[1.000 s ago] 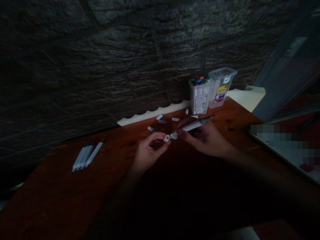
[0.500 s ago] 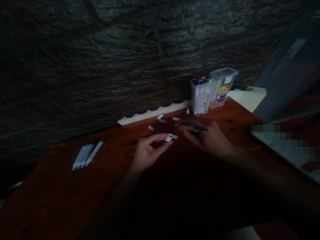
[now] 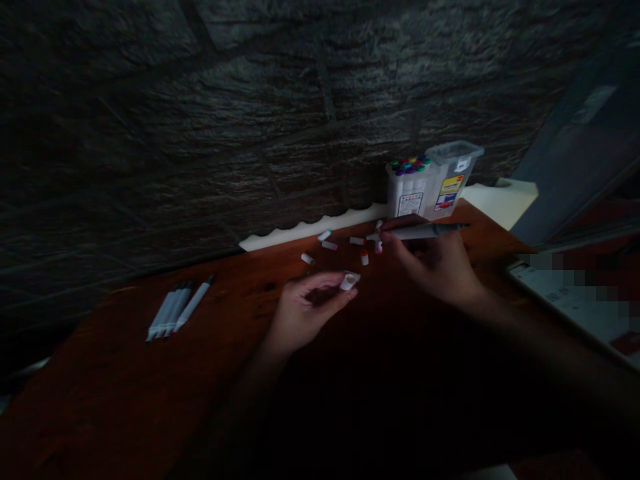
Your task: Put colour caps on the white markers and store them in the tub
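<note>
Between thumb and fingers, my left hand pinches a small white marker cap whose hollow end faces up. My right hand grips a white marker, its light tip end pointing left and its dark end pointing right. The two pieces are apart. Loose caps lie on the wooden table near the hands: one with a teal end, one with an orange end, a plain white one and several more. Part of the cap group is hidden behind the marker and my right fingers.
Several grey-white markers lie side by side at the left of the table. A clear box of capped markers and a clear labelled container stand by the stone wall. White wavy-edged board runs along the back edge.
My right hand has drawn the marker away from the cap in my left hand, up and to the right. A cap with an orange end now shows on the table between the hands.
</note>
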The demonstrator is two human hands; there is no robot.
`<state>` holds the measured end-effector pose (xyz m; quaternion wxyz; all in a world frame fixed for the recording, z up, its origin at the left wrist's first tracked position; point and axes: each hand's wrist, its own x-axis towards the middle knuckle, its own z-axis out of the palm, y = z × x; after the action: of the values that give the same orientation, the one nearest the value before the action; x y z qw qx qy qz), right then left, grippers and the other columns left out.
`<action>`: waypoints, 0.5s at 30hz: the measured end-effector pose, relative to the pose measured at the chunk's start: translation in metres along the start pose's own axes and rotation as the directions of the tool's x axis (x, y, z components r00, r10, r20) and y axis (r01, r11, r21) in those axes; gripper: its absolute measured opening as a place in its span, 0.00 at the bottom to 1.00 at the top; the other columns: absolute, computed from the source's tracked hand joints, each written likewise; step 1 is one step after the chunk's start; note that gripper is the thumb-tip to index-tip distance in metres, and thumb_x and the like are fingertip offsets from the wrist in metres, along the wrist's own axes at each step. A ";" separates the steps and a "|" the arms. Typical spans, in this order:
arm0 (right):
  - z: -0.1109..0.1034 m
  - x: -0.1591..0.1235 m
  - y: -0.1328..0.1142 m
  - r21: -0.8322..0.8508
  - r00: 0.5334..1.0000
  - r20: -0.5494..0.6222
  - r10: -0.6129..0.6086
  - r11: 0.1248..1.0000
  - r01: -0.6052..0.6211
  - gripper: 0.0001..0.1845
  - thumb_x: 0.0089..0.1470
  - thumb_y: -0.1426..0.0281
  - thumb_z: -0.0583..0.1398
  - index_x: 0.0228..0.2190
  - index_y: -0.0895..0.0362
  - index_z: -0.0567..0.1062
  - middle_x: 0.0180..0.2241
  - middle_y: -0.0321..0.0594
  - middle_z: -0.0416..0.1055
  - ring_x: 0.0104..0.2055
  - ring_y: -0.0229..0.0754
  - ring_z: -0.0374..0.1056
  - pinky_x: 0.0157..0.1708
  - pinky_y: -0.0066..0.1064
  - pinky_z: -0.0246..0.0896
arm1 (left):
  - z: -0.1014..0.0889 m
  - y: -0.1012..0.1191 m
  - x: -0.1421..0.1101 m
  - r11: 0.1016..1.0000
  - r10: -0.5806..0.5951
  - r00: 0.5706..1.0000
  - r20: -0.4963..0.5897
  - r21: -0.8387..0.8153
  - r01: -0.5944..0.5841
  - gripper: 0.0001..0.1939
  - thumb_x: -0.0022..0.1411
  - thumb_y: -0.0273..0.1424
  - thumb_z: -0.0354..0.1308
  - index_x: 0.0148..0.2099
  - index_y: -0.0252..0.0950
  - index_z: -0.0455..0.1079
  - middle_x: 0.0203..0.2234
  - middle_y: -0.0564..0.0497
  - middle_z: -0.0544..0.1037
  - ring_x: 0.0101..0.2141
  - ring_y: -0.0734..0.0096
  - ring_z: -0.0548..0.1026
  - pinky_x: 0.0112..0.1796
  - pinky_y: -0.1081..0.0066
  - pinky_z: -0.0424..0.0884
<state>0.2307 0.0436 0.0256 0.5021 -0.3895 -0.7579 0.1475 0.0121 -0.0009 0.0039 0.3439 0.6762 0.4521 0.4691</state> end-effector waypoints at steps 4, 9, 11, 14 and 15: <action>0.000 -0.001 -0.002 0.044 1.000 -0.026 0.008 0.999 -0.007 0.09 0.58 0.63 0.59 0.35 0.53 0.77 0.35 0.41 0.76 0.38 0.45 0.72 0.36 0.36 0.68 | 0.000 -0.002 0.000 1.000 0.017 1.000 -0.007 0.025 -0.017 0.10 0.54 0.27 0.65 0.40 0.39 0.76 0.35 0.52 0.83 0.35 0.68 0.81 0.42 0.66 0.80; 0.004 -0.007 -0.008 0.139 0.997 0.009 -0.078 0.987 0.076 0.07 0.57 0.65 0.59 0.34 0.53 0.77 0.35 0.40 0.76 0.37 0.42 0.72 0.36 0.34 0.67 | 0.001 -0.003 0.001 0.999 0.042 0.999 0.000 0.030 -0.042 0.09 0.54 0.26 0.65 0.40 0.37 0.76 0.35 0.52 0.83 0.35 0.69 0.81 0.41 0.68 0.79; 0.006 -0.009 -0.011 0.169 0.989 0.068 -0.128 0.979 0.115 0.06 0.58 0.66 0.59 0.33 0.53 0.77 0.35 0.40 0.76 0.37 0.41 0.72 0.36 0.33 0.67 | 0.001 -0.002 0.002 0.998 0.046 0.999 -0.002 0.036 -0.046 0.09 0.54 0.26 0.65 0.40 0.37 0.76 0.35 0.52 0.83 0.35 0.69 0.81 0.41 0.68 0.80; 0.009 -0.013 -0.013 0.194 0.974 0.147 -0.172 0.971 0.142 0.06 0.58 0.66 0.59 0.34 0.54 0.77 0.35 0.39 0.76 0.35 0.39 0.72 0.34 0.31 0.67 | 0.000 -0.003 0.003 0.997 0.052 0.999 -0.005 0.058 -0.051 0.09 0.55 0.27 0.65 0.40 0.38 0.76 0.34 0.53 0.83 0.34 0.70 0.81 0.40 0.68 0.80; 0.010 -0.013 -0.013 0.195 0.969 0.170 -0.180 0.970 0.146 0.07 0.58 0.66 0.59 0.34 0.54 0.76 0.35 0.39 0.77 0.35 0.39 0.72 0.34 0.30 0.67 | -0.001 -0.004 0.003 0.997 0.050 0.999 -0.002 0.067 -0.049 0.09 0.55 0.27 0.65 0.40 0.38 0.76 0.34 0.53 0.83 0.34 0.70 0.81 0.40 0.68 0.80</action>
<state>0.2185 0.0269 0.0204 0.4726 -0.2629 -0.8147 0.2094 0.0108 0.0031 0.0014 0.3086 0.6974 0.4512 0.4634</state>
